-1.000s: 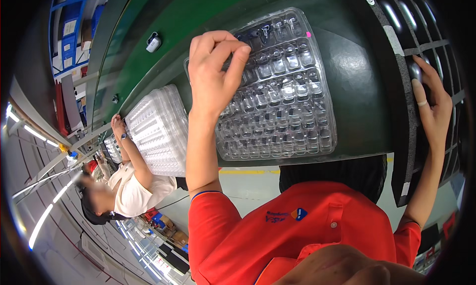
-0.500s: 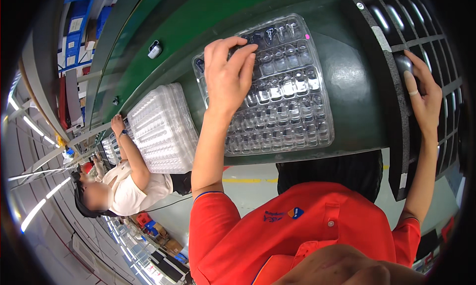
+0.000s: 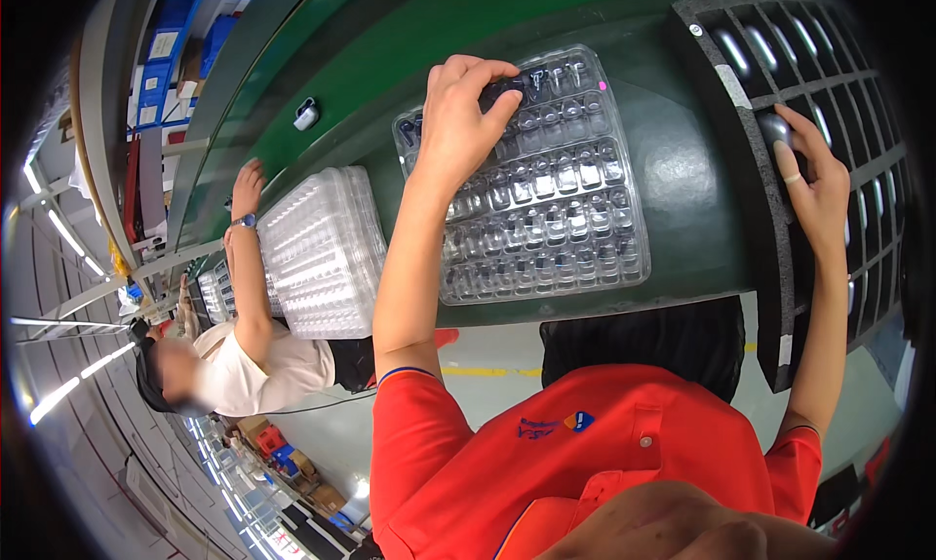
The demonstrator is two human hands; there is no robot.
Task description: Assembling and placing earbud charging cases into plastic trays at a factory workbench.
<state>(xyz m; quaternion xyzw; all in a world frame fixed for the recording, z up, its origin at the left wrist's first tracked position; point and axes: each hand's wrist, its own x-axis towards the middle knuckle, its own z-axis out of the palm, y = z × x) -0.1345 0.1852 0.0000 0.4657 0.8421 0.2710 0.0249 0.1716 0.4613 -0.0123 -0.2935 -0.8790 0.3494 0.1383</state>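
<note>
My left hand [image 3: 456, 121] reaches over the far row of a clear plastic blister tray [image 3: 624, 204]. Its thumb and index finger close around a small dark piece [image 3: 509, 87], mostly hidden by the fingers; I cannot tell whether it still sits in its pocket. Other dark pieces lie in that far row, while the nearer rows look transparent. At the right, my right hand [image 3: 819, 185] grips a smooth, rounded dark case [image 3: 773, 128] at the left side of a black foam tray [image 3: 746, 160]. A pale cover wraps the right thumb.
A stack of clear blister trays [image 3: 327, 248] stands to the left on the green bench [image 3: 682, 258]. Beyond it lies a small white case [image 3: 306, 114]. A co-worker [image 3: 258, 365] in a pale top is at the left, one hand raised beside the stack.
My left hand has shifted slightly right along the far row, its fingertips closer around the dark piece. My right hand stays at the foam tray. The co-worker's hand has risen.
</note>
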